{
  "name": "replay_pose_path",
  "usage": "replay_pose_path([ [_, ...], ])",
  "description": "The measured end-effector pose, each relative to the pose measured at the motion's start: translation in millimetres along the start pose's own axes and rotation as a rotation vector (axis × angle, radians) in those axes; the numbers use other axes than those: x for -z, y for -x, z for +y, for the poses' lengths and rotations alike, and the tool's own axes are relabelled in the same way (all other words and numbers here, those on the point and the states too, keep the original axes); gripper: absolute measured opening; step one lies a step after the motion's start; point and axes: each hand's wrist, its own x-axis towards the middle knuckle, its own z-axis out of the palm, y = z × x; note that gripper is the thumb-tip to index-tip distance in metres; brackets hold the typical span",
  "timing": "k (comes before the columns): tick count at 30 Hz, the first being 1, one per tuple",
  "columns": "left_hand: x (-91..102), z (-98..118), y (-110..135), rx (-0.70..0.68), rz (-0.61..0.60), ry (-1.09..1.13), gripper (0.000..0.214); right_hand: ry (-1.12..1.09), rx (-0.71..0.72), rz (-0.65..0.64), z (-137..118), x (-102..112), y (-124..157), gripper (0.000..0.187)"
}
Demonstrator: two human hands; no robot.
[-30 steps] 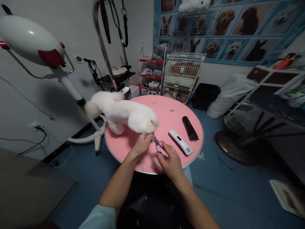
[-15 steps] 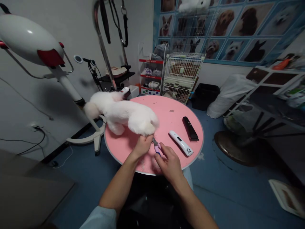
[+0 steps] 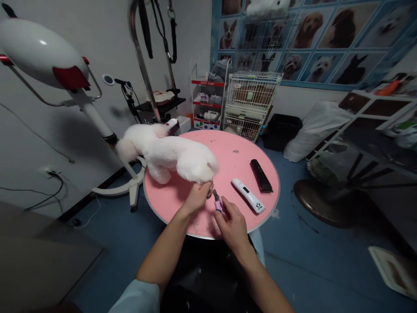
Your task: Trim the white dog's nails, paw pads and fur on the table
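A fluffy white dog [image 3: 176,154] stands on the round pink table [image 3: 228,143], its rear toward me and its head at the left. Closed around one of its hind paws [image 3: 210,190] is my left hand [image 3: 197,198]; the paw's underside shows past the fingers. My right hand [image 3: 233,221] grips nail clippers [image 3: 218,203] with lilac handles. Their metal jaws point up and lie just right of the paw, a small gap apart from it. A white hair clipper [image 3: 248,195] and a black hair clipper [image 3: 261,176] lie on the table to the right.
A metal grooming post [image 3: 143,65] with hanging straps rises behind the dog. On the left stands a white dryer [image 3: 42,52] on a wheeled stand. Wire cages [image 3: 250,100], a small shelf rack [image 3: 208,93] and a black bin [image 3: 282,130] are beyond the table.
The nail clippers have drawn back a little to the right and down from the paw. My left hand has turned the paw so more of its underside shows.
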Motion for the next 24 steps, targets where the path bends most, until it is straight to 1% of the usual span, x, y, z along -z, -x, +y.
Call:
replay_pose_path([
  [6, -4.2, -0.2, -1.1, 0.025, 0.036, 0.064, 0.021, 0.048, 0.113, 0.058, -0.1, -2.0, 4.0, 0.046],
  [11, -5.8, -2.1, -1.5, 0.03, 0.086, 0.065, 0.018, 0.12, 0.16, 0.11, -0.6, -3.7, 2.1, 0.046],
  [18, -7.7, -2.3, 0.0, 0.035, 0.112, 0.06, 0.017, 0.098, 0.146, 0.101, -3.3, -2.6, 3.8, 0.044],
  [24, -8.4, -0.2, 0.5, 0.032, 0.105, 0.071, 0.019, 0.014, 0.059, 0.038, -7.2, 1.2, 3.4, 0.043],
])
